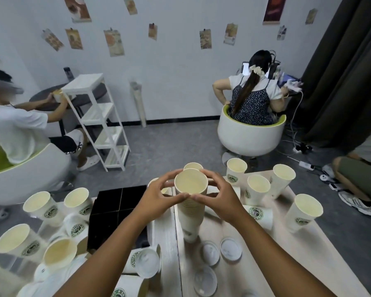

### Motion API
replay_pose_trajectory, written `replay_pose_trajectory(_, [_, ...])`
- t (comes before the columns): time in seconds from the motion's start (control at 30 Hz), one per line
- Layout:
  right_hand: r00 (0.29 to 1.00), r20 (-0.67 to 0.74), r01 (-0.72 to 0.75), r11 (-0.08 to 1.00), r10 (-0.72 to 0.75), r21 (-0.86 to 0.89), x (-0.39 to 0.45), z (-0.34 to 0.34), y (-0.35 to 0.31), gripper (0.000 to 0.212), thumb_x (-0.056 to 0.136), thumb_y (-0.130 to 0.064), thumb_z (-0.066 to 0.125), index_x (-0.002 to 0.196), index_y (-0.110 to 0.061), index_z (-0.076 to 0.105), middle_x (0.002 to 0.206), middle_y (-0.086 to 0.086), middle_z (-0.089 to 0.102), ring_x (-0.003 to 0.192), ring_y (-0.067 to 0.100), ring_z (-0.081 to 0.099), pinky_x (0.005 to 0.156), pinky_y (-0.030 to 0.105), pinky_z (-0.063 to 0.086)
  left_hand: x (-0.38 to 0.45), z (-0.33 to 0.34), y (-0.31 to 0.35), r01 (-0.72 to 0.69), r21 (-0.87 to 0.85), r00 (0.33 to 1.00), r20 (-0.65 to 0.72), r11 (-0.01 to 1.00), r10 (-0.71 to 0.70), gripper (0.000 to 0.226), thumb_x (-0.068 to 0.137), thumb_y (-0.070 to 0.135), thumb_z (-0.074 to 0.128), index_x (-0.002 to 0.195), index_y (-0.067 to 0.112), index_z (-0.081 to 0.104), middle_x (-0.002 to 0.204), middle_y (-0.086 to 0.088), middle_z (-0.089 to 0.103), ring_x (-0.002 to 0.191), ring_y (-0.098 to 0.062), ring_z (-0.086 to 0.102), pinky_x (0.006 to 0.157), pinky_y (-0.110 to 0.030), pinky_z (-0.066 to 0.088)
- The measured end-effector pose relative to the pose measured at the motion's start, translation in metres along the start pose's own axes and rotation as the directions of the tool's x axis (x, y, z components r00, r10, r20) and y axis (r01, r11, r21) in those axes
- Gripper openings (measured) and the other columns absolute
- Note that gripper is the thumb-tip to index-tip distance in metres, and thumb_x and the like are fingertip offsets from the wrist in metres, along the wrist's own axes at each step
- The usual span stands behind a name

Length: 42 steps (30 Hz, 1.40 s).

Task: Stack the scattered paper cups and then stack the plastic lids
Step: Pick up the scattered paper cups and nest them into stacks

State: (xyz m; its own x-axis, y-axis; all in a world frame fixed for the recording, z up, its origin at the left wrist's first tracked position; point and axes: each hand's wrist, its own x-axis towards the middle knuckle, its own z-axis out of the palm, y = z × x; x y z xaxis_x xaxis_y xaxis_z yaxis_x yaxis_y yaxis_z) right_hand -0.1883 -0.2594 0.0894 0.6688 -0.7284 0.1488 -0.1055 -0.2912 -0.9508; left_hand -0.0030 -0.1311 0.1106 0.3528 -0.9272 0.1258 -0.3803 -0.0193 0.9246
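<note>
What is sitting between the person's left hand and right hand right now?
In the head view, the top cup of the tall paper cup stack sits between the left hand and right hand, which both grip its rim.

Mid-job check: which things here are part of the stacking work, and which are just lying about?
Job: cup stack held by left hand and right hand; loose cups; plastic lids.
Lying about: black box; white shelf rack.
</note>
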Motion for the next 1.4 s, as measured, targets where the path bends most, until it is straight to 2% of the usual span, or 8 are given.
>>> replay_pose_trajectory(0.13, [1.000,0.008,0.007,1.000,-0.008,0.014,-0.005,0.002,-0.004,0.077,0.078,-0.027,0.091,0.142,-0.038,0.050,0.142,-0.014,0.056,0.124,0.004,0.058,0.088,0.022,0.055,-0.005,0.003,-0.001,0.038,-0.019,0.999,-0.027,0.999,-0.039,0.076,0.078,0.037,0.090,0.144,0.043,0.052,0.140,0.015,0.063,0.126,-0.005,0.063,0.091,-0.029,0.060])
replay_pose_trajectory(0.27, [0.999,-0.041,0.033,0.999,-0.034,-0.018,-0.024,0.000,-0.013,0.097,0.074,-0.039,0.092,0.151,-0.052,0.033,0.147,-0.025,0.047,0.131,-0.003,0.048,0.096,0.020,0.048,-0.026,0.003,0.004,0.064,-0.048,0.991,-0.113,0.997,-0.069,0.101,0.070,0.049,0.092,0.153,0.048,0.035,0.143,0.019,0.058,0.128,0.001,0.058,0.100,-0.036,0.057])
replay_pose_trajectory(0.47, [0.964,-0.157,0.200,0.974,-0.215,-0.103,-0.080,0.004,-0.040,0.084,0.071,-0.046,0.082,0.146,-0.039,0.046,0.143,-0.018,0.051,0.124,0.011,0.054,0.088,0.013,0.044,-0.111,0.006,0.007,0.012,-0.077,0.961,-0.276,0.997,-0.033,0.090,0.074,0.037,0.092,0.150,0.044,0.044,0.141,0.019,0.062,0.132,-0.002,0.057,0.100,-0.032,0.054])
replay_pose_trajectory(0.6, [0.965,-0.035,0.260,0.965,-0.261,-0.035,-0.113,0.028,-0.051,0.074,0.073,-0.039,0.083,0.141,-0.034,0.053,0.135,-0.013,0.057,0.122,0.019,0.057,0.090,0.024,0.051,-0.175,0.008,0.001,0.022,-0.114,0.933,-0.354,0.993,-0.061,0.082,0.067,0.045,0.084,0.143,0.044,0.052,0.138,0.019,0.064,0.129,-0.006,0.060,0.094,-0.026,0.056])
replay_pose_trajectory(0.73, [0.969,0.176,0.172,0.985,-0.171,0.010,-0.132,0.069,-0.042,0.072,0.075,-0.045,0.082,0.139,-0.041,0.052,0.136,-0.020,0.057,0.123,0.013,0.057,0.090,0.022,0.053,-0.232,0.003,-0.015,0.097,-0.118,0.893,-0.428,0.988,-0.138,0.072,0.068,0.045,0.083,0.134,0.053,0.056,0.139,0.017,0.064,0.130,-0.010,0.061,0.099,-0.039,0.055])
replay_pose_trajectory(1.03, [0.865,0.499,0.052,0.999,-0.044,-0.001,-0.167,0.168,-0.016,0.070,0.075,-0.043,0.082,0.138,-0.045,0.050,0.140,-0.024,0.052,0.127,0.006,0.054,0.095,0.033,0.054,-0.353,-0.020,-0.049,0.247,-0.239,0.702,-0.624,0.939,-0.343,0.060,0.066,0.045,0.084,0.123,0.048,0.064,0.135,0.010,0.067,0.124,-0.014,0.065,0.093,-0.039,0.058])
replay_pose_trajectory(1.17, [0.825,0.565,0.009,1.000,0.000,-0.012,-0.179,0.216,-0.015,0.071,0.077,-0.036,0.085,0.137,-0.048,0.050,0.140,-0.026,0.053,0.126,0.004,0.054,0.096,0.034,0.054,-0.387,-0.044,-0.061,0.270,-0.278,0.614,-0.688,0.922,-0.387,0.060,0.066,0.045,0.084,0.122,0.046,0.064,0.134,0.011,0.067,0.121,-0.012,0.065,0.093,-0.040,0.059])
replay_pose_trajectory(1.4, [0.803,0.596,-0.015,1.000,0.012,-0.001,-0.182,0.309,-0.042,0.070,0.080,-0.027,0.087,0.137,-0.046,0.051,0.136,-0.028,0.055,0.126,0.002,0.054,0.092,0.024,0.053,-0.424,-0.111,-0.086,0.256,-0.311,0.555,-0.728,0.916,-0.402,0.060,0.067,0.044,0.083,0.125,0.042,0.064,0.135,0.013,0.066,0.123,-0.014,0.064,0.094,-0.041,0.058])
